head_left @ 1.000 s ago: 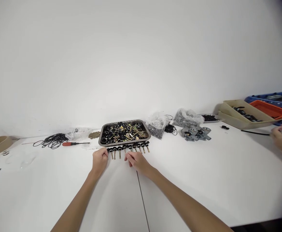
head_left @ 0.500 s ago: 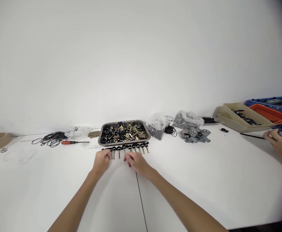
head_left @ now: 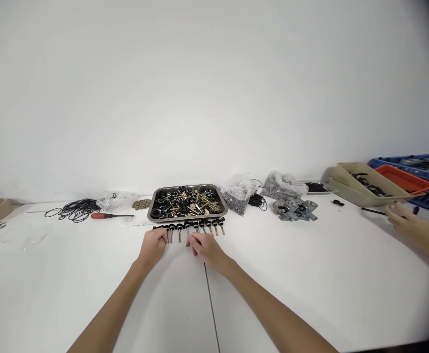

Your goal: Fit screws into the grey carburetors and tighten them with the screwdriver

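Observation:
A row of several black-headed brass bolts (head_left: 196, 227) lies on the white table just in front of a metal tray (head_left: 152, 212) heaped with black rings and brass parts. My left hand (head_left: 152, 246) rests at the row's left end, its fingers curled down over the leftmost bolts. My right hand (head_left: 204, 247) lies just below the middle of the row, fingers bent with the tips close to the bolt shanks. What, if anything, either hand grips is hidden under the fingers.
Black O-rings (head_left: 75, 209) and a red-handled screwdriver (head_left: 107, 215) lie left of the tray. Plastic bags of small parts (head_left: 238, 191) and grey metal castings (head_left: 294, 209) lie to its right. Beige, orange and blue bins (head_left: 379, 184) stand far right, where another person's hand (head_left: 413, 226) reaches.
My hands have barely shifted along the bolt row. The other person's hand at the far right has moved left and spread out flatter on the table.

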A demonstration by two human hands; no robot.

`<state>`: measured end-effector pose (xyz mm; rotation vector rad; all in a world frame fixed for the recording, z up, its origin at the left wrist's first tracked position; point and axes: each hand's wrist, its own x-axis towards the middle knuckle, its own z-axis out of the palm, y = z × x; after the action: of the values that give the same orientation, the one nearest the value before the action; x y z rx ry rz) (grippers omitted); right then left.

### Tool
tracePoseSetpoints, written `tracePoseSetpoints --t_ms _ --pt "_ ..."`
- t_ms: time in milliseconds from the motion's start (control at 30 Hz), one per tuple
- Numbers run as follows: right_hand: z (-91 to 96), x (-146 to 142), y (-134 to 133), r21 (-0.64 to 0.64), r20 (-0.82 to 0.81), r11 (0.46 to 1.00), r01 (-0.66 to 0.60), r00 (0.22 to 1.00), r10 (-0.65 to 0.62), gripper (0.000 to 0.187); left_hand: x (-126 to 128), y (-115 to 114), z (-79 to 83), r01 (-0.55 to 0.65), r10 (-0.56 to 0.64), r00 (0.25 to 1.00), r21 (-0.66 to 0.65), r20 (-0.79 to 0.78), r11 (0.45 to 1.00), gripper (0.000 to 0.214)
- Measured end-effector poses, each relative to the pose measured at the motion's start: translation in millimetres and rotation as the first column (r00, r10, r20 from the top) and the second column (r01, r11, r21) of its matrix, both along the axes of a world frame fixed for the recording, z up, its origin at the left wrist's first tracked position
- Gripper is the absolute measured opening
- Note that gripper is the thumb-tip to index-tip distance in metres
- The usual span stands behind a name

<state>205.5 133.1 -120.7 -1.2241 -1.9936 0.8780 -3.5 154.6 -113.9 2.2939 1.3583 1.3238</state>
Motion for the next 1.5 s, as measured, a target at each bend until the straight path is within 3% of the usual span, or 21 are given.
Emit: tracePoseSetpoints --t_ms 1067,1500 --pt "-1.4 -1.2 2.5 0.000 0.033 1.000 -0.004 0.999 0.004 0.036 2.0 -1.2 0.1 0.029 -0.030 0.999 -0.061 -0.018 0.998 0.019" --pt "1.7 -2.2 1.1 -0.013 0.038 1.000 -0.003 0.999 0.004 0.034 1.5 0.6 -4.1 0.075 -0.063 0.995 -0.159 0.078 0.985 0.017"
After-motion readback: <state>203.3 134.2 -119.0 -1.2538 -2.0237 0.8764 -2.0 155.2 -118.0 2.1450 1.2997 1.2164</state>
